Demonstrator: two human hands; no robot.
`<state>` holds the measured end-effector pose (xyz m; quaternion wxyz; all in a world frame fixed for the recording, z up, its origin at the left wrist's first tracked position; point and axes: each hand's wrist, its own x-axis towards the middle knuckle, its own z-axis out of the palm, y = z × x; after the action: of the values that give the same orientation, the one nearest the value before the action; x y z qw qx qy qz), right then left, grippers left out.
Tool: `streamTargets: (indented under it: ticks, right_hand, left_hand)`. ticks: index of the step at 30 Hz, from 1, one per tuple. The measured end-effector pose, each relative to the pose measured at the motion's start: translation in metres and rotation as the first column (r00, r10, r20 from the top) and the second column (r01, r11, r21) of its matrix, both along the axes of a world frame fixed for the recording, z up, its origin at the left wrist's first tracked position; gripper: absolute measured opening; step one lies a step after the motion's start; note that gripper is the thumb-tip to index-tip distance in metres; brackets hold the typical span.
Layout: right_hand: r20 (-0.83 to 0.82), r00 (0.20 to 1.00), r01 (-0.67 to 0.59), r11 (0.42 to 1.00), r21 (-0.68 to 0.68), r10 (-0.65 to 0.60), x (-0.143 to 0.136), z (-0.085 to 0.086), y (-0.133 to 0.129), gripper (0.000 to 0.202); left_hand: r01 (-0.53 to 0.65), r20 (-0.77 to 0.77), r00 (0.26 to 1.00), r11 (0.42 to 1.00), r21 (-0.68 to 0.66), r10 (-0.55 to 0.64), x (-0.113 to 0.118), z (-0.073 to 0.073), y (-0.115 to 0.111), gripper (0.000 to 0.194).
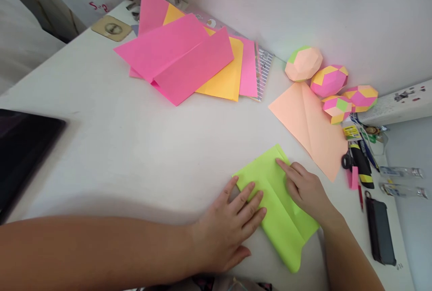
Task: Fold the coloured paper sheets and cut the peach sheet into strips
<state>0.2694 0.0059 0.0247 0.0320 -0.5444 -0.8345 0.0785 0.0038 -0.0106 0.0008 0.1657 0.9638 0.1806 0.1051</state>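
A lime-green sheet of paper [275, 196], folded along its long sides, lies slantwise on the white desk in front of me. My left hand [232, 226] rests on its left edge, palm down with the fingers spread. On the upper right part of the sheet my right hand [308, 192] presses a stretched index finger near the folded edge; its other fingers are loosely curled. Neither hand holds anything. The lower left end of the green sheet curves up in a soft, rounded fold. Just beyond my right hand lies a creased peach sheet [308, 120].
Pink folded sheets [195, 66] overlap a yellow sheet [226, 79] at the back. Several faceted paper balls [329, 80] sit by the wall. Scissors [347, 160], a cutter [362, 165] and a dark phone-like case [380, 228] line the right side. A black tablet-like device [27, 151] lies left.
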Motion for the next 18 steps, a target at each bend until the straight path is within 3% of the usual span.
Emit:
streamTargets:
  ticks: [6, 18]
  right_hand:
    - [0.106, 0.994, -0.002, 1.0, -0.006, 0.003, -0.005, 0.0021, 0.0027, 0.051]
    - [0.136, 0.991, 0.002, 1.0, -0.002, -0.002, -0.0065, 0.0013, 0.0041, 0.051]
  left_hand:
    - [0.002, -0.004, 1.0, 1.0, 0.009, -0.002, 0.0005, -0.001, -0.0011, 0.065]
    - [0.009, -0.012, 1.0, 1.0, 0.018, -0.009, 0.0009, -0.001, -0.0007, 0.064]
